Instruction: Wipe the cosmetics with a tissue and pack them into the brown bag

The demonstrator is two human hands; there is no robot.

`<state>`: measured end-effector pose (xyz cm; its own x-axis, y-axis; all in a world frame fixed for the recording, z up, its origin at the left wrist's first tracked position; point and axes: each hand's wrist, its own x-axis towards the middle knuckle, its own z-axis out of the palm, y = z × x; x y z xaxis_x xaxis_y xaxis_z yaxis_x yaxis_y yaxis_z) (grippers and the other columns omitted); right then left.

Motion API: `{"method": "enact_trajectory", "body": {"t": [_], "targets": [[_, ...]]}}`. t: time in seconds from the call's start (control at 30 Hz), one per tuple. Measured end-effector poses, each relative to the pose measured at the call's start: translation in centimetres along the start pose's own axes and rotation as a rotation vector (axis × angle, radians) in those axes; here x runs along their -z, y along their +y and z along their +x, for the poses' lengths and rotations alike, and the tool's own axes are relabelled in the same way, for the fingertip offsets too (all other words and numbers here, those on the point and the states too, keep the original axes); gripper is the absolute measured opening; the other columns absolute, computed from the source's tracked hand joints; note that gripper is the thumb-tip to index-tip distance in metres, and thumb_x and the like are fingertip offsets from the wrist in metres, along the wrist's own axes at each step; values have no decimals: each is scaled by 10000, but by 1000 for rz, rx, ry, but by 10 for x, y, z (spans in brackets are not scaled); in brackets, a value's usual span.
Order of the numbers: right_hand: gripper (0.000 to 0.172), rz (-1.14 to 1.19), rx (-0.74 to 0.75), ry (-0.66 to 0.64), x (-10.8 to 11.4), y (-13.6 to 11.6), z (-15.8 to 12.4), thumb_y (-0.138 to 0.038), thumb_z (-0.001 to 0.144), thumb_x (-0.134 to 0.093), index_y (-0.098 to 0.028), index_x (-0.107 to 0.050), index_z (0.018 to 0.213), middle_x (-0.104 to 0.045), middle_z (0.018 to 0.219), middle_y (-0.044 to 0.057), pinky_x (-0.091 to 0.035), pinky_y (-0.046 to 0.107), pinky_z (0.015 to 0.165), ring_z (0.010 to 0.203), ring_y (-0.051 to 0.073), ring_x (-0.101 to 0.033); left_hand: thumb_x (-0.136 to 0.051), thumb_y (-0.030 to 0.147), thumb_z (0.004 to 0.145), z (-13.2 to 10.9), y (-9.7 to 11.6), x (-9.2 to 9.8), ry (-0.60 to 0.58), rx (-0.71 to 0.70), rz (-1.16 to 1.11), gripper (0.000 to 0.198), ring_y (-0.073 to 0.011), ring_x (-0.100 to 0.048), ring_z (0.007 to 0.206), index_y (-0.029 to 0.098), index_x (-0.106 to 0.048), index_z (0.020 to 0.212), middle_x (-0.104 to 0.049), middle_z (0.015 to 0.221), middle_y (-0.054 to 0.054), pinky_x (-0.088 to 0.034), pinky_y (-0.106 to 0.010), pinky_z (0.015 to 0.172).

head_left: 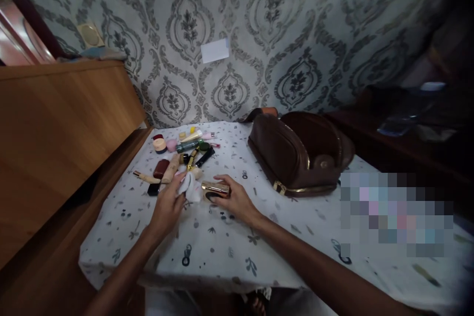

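My right hand [237, 201] is closed around a small cosmetic container with a shiny gold surface [215, 187], just above the patterned tablecloth [222, 237]. My left hand [171, 203] has its fingers closed on a soft white cloth or tissue [191, 188], close to the container. Beyond the left hand lie a beige tube [171, 168], a dark red case [160, 169], a gold tube [191, 159] and a black tube [205, 157]. A slim beige tube with a gold cap [145, 177] lies to the left.
Farther back are a round jar [159, 145], a greenish bottle [188, 146] and a cream tube [191, 136]. A brown leather bag [292, 153] stands to the right. A wooden cabinet [70, 143] borders the left side. A blurred-out patch [396, 215] covers the table's right part.
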<state>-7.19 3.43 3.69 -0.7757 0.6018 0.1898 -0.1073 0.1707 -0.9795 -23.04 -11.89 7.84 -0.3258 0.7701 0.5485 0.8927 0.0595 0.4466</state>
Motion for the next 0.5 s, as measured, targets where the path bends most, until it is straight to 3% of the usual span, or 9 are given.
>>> {"method": "enact_trajectory", "body": {"t": [0.07,0.2,0.3,0.4,0.5], "targets": [[395,-26,-9,-34,0,4,1,-289,665,-755,-185,-615,1018,-687,864,3,-514,287,723,777,173,-643,-405,112,862,10,12,0,-3,-86,45,474,-231,-595,1110,215,-548,1302,-639,1184,-79,-469,-378,987],[205,-49,6,-45,1,9,1,-279,683,-727,-163,-622,816,-614,712,-32,-461,245,641,658,128,-550,-417,74,846,20,42,-14,-37,-266,262,490,-231,-586,896,209,-591,1283,-602,952,-81,-494,-351,792],[108,-62,8,-25,2,9,0,-188,663,-686,-175,-585,698,-578,644,-37,-447,237,596,623,125,-507,-485,139,860,22,61,-33,-85,-449,417,455,-262,-549,906,176,-566,1306,-584,993,-110,-468,-386,771],[70,-74,5,-6,4,10,0,-137,669,-636,-187,-587,667,-603,653,-15,-468,251,630,671,149,-527,-545,201,864,24,67,-48,-129,-589,506,453,-288,-530,966,110,-536,1308,-589,1089,-150,-441,-427,808],[77,-74,9,-12,5,9,1,-139,662,-645,-185,-585,648,-595,656,-17,-469,255,656,687,150,-524,-554,198,862,26,60,-53,-124,-601,515,438,-291,-522,976,99,-529,1289,-604,1091,-144,-417,-442,825]]}}
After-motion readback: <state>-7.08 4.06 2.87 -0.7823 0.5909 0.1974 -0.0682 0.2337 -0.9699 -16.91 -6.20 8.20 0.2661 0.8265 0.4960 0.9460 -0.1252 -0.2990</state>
